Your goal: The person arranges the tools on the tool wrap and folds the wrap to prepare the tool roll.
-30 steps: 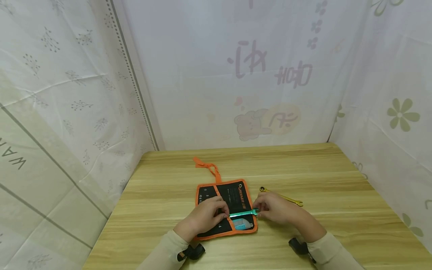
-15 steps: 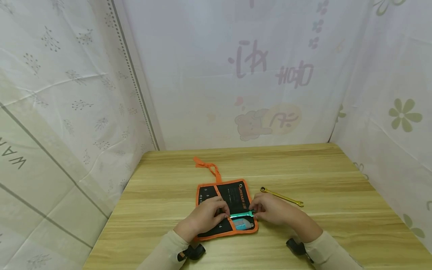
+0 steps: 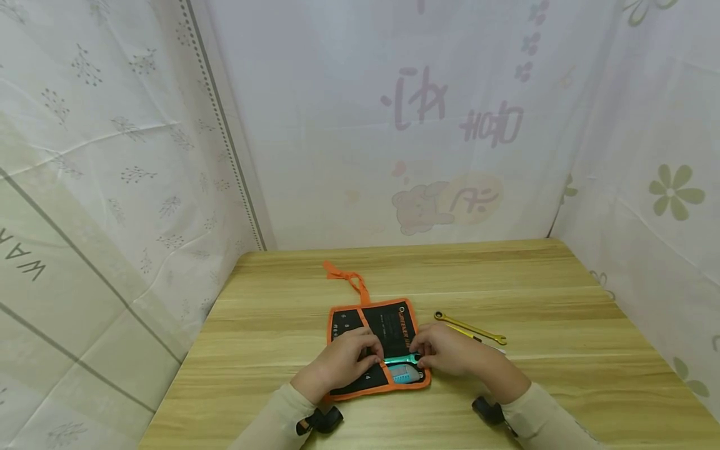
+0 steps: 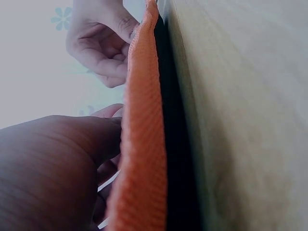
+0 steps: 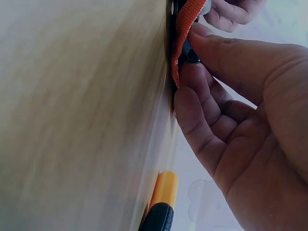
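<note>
cream cloth sleeves (image 3: pixel 270 419) cover both forearms, each with a rounded black device (image 3: pixel 327 420) at the wrist. a smooth blue-and-grey tool (image 3: pixel 405 374) lies in the near end of a flat black fabric pouch (image 3: pixel 388 319), whose orange edging is coarsely ribbed. just beyond it, the glossy, slender green wrench (image 3: pixel 400 360) lies across the pouch between the fingertips: one end goes out of sight at the orange pocket band, where the left hand (image 3: pixel 343 356) pinches, and the dark other end sits between thumb and forefinger of the right hand (image 3: pixel 455 350), which hold it narrowly, remaining fingers bent. a yellow-and-black tool (image 5: pixel 166 190) shows partly behind the right hand; a shiny gold wrench (image 3: pixel 478 330), ring-headed, lies past it. farther off, a twisted orange strap (image 3: pixel 362 289) trails over the wood-grained tabletop (image 3: pixel 478 275), before a thin, pale printed curtain (image 3: pixel 337 125).
</note>
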A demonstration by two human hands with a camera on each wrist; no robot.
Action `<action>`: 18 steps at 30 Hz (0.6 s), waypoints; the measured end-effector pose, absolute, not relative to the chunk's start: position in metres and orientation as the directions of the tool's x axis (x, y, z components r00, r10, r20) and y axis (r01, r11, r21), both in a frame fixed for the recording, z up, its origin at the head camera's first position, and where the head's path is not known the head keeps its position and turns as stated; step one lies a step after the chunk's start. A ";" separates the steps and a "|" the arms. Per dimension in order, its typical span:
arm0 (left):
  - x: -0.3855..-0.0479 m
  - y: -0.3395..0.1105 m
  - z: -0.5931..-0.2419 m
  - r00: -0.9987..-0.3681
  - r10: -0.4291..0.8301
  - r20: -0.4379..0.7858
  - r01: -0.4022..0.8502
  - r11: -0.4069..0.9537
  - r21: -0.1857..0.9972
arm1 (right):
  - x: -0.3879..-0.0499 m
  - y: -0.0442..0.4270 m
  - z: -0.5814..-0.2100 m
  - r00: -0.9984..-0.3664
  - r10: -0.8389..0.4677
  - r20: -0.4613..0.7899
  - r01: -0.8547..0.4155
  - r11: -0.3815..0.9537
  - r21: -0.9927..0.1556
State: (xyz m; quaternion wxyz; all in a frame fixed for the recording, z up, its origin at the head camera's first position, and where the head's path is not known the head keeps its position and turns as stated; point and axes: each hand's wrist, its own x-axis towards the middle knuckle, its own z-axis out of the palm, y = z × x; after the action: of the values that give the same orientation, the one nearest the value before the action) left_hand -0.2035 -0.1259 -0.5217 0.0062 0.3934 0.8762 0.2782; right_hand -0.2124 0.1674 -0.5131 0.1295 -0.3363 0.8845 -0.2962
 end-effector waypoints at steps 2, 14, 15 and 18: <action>-0.203 -0.126 -0.521 -0.690 0.694 0.207 0.686 0.534 0.494 | -0.213 0.166 -0.513 -0.736 -0.676 -0.028 -0.525 0.596 -0.607; -0.204 -0.126 -0.521 -0.688 0.698 0.196 0.681 0.530 0.504 | -0.215 0.157 -0.510 -0.719 -0.694 -0.030 -0.548 0.593 -0.590; -0.204 -0.126 -0.521 -0.689 0.699 0.195 0.681 0.532 0.503 | -0.215 0.156 -0.510 -0.717 -0.696 -0.029 -0.550 0.592 -0.589; -0.204 -0.126 -0.520 -0.688 0.699 0.194 0.682 0.531 0.504 | -0.215 0.154 -0.508 -0.712 -0.702 -0.024 -0.560 0.588 -0.584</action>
State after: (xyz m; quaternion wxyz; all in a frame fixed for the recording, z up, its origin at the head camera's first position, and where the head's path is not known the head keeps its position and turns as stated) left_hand -0.2039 -0.1264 -0.5204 0.0159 0.3948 0.8747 0.2807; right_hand -0.2150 0.1536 -0.5082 0.1267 -0.3576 0.8820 -0.2795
